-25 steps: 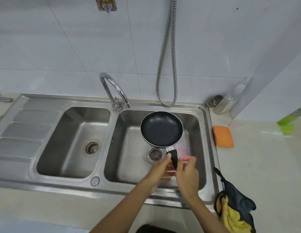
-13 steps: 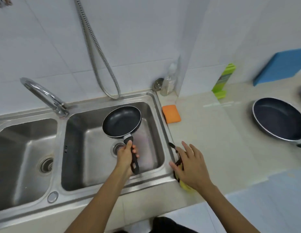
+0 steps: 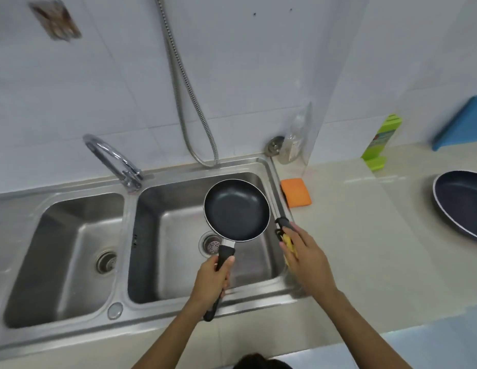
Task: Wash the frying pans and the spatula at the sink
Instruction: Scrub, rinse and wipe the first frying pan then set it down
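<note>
My left hand (image 3: 212, 280) grips the black handle of a small black frying pan (image 3: 236, 209) and holds it level above the right basin of the steel sink (image 3: 163, 299). My right hand (image 3: 306, 258) lies at the sink's right rim on a yellow and dark cloth (image 3: 287, 242), fingers closed over it, with a dark strap sticking out past the fingertips. A larger dark frying pan (image 3: 463, 203) sits on the counter at the far right, cut by the frame edge. No spatula is in view.
An orange sponge (image 3: 296, 193) lies on the counter beside the sink. A clear bottle (image 3: 293, 145) stands in the corner, a green holder (image 3: 379, 142) and a blue board (image 3: 461, 123) against the wall. The curved faucet (image 3: 112, 158) stands between the basins; a metal hose (image 3: 189, 102) hangs behind.
My right hand left the pan handle, went right to the cloth on the sink rim and closed on it. My left hand kept the pan and lifted it slightly right.
</note>
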